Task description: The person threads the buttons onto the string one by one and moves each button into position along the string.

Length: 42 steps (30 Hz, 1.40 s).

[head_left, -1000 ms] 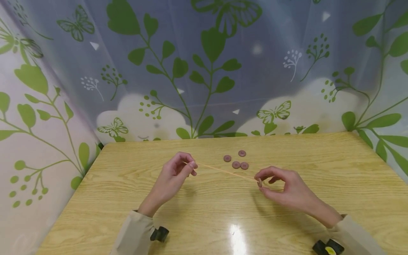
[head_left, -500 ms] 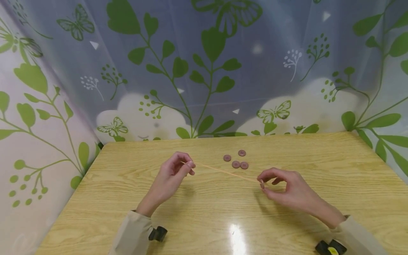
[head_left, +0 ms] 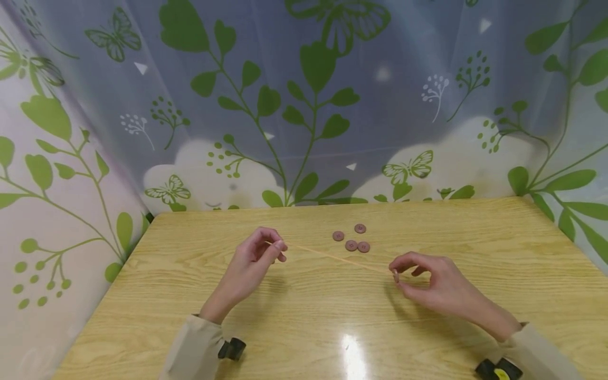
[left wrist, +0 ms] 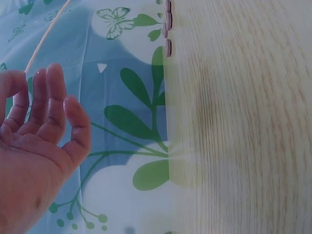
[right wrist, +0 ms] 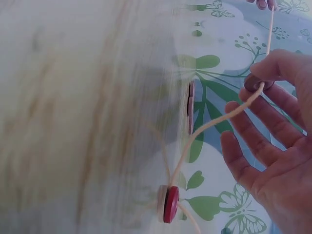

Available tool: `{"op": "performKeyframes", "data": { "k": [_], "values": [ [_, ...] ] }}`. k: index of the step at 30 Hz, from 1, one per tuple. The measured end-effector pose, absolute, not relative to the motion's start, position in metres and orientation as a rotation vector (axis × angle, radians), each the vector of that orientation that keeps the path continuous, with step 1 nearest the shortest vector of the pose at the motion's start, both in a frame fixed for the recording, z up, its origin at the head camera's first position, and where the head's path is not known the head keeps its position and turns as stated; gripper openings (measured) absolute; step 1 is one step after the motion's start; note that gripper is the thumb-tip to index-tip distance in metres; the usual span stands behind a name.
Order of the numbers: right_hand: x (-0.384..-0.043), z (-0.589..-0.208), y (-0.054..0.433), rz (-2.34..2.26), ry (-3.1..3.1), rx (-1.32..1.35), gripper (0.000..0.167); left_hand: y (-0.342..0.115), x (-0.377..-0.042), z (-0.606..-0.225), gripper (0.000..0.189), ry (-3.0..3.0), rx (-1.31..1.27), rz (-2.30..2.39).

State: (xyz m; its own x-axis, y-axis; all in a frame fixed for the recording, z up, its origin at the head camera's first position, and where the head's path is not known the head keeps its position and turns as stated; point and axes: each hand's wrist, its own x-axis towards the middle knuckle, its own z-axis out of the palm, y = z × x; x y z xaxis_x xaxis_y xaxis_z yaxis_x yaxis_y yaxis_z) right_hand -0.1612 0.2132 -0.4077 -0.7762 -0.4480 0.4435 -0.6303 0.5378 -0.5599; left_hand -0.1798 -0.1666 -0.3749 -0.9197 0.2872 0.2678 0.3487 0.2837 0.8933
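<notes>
Between the thumb and fingers of my left hand [head_left: 256, 258] I pinch one end of a thin pale-orange cord [head_left: 332, 256]. It runs straight across to my right hand [head_left: 439, 282], which pinches a brown button [head_left: 396, 276] by its edge, above the table. In the right wrist view, the cord [right wrist: 219, 119] passes through this brown button [right wrist: 254, 83] and hangs down to a red button [right wrist: 171, 204] low by the tabletop. The red button cannot be made out in the head view. Several loose brown buttons [head_left: 351, 245] lie beyond the cord.
The wooden table [head_left: 304, 316] ends at the back against a patterned curtain [head_left: 266, 105] with leaves and butterflies. Another curtain side [head_left: 57, 174] borders it on the left. A bright reflection shows on the tabletop near the front.
My right hand has moved a little to the right with the brown button, and my left hand slightly to the left. The gap between them has widened. The loose buttons have stayed put.
</notes>
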Motion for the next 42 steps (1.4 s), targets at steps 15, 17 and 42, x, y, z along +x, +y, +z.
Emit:
{"op": "performKeyframes", "data": {
  "k": [15, 17, 42],
  "values": [
    [-0.163, -0.407, 0.219, 1.037, -2.553, 0.958, 0.032, -0.17, -0.181, -0.373, 0.012, -2.481, -0.602, -1.741],
    [-0.163, -0.407, 0.22, 1.031, -2.562, 0.952, 0.031, -0.171, -0.181, -0.373, 0.012, -2.481, -0.606, -1.737],
    [-0.161, -0.408, 0.231, 1.059, -2.634, 0.905, 0.029, -0.177, -0.18, -0.374, 0.012, -2.466, -0.615, -1.7]
  ]
}}
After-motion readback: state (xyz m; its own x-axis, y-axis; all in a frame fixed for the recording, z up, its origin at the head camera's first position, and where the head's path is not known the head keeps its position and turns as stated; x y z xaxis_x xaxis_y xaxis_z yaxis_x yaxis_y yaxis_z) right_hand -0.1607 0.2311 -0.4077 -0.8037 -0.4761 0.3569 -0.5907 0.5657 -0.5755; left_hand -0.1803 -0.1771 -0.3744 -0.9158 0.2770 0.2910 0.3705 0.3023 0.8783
